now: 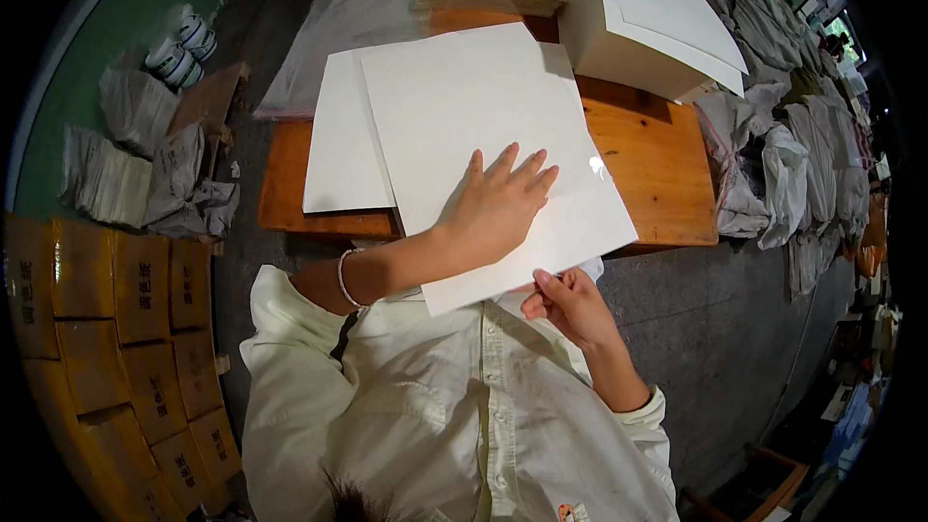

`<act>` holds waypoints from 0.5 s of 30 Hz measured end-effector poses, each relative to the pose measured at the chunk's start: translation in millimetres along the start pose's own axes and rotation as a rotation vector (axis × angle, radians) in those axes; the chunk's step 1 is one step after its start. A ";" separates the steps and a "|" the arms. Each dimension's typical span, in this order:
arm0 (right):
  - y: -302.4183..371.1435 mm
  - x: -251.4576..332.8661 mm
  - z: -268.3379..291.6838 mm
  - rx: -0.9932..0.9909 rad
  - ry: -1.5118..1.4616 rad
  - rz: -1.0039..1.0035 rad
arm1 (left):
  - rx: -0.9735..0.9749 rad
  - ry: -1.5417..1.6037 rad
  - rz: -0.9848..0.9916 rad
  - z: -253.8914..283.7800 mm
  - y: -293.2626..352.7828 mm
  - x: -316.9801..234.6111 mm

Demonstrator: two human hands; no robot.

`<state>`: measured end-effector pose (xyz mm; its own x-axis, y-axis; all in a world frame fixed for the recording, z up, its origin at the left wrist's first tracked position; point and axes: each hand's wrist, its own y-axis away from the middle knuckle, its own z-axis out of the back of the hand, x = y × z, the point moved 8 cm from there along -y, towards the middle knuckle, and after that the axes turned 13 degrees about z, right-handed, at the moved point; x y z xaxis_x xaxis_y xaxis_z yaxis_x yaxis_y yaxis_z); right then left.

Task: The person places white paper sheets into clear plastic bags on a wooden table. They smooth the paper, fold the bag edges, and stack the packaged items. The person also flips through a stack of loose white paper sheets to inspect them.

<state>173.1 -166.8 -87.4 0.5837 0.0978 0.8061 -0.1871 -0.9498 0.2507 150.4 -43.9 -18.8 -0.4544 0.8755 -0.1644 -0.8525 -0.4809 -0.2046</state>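
Left hand (498,208): palm down, fingers spread flat on the top white sheet (454,97). Right hand (578,307): thumb and curled fingers pinching the same sheet's near edge. Hands apart, left farther up the sheet, right at its near margin. Sheet lies beneath the left palm, slightly rotated, near end overhanging the wooden table (657,169) toward the pale buttoned shirt (425,377).

Materials: sheet smooth, matte, rectangular, with a small shiny patch near its right side. Lower white paper (338,150) shows at left beneath it. Tabletop orange-brown, knotted, grained. Beyond: thick paper stack (619,53), square-edged; translucent plastic film (333,34), wrinkled.
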 end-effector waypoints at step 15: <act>-63.5 15.5 -18.9 -0.053 -0.181 -0.165 | 0.074 0.099 -0.010 31.2 12.3 -6.3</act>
<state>179.1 -99.4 -80.7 0.7408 0.1906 0.6442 -0.1159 -0.9083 0.4020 134.7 -53.8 9.8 -0.4215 0.8694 -0.2579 -0.8752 -0.4645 -0.1353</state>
